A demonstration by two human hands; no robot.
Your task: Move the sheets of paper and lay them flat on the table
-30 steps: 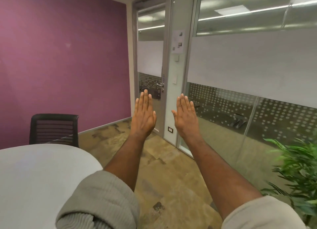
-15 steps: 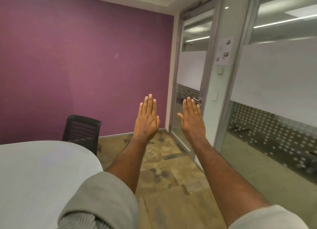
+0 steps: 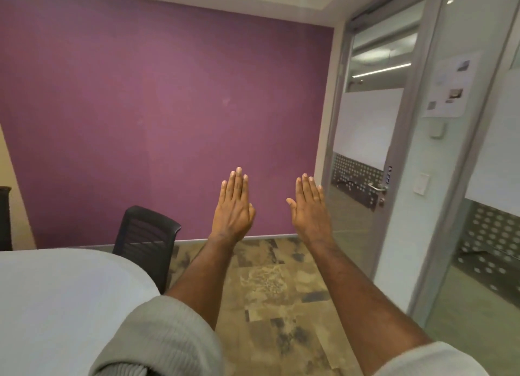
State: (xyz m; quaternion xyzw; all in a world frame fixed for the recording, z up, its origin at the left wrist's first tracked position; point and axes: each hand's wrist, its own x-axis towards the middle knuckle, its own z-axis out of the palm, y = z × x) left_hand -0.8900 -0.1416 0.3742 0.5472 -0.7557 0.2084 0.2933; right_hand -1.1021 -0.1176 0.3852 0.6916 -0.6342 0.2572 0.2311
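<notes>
My left hand and my right hand are both held out in front of me at arm's length, flat, backs toward me, fingers straight and pointing up, holding nothing. They hover over the floor, to the right of the white rounded table at the lower left. No sheets of paper are in view on the table or anywhere near my hands.
A black mesh office chair stands at the table's far edge against the purple wall. A glass door with a metal handle and frosted glass partitions fill the right side. Patterned brown carpet lies below my arms.
My view has swung to the left: the door and glass wall slid to the right, the plant left the view, and more purple wall shows. My hands stay raised and flat.
</notes>
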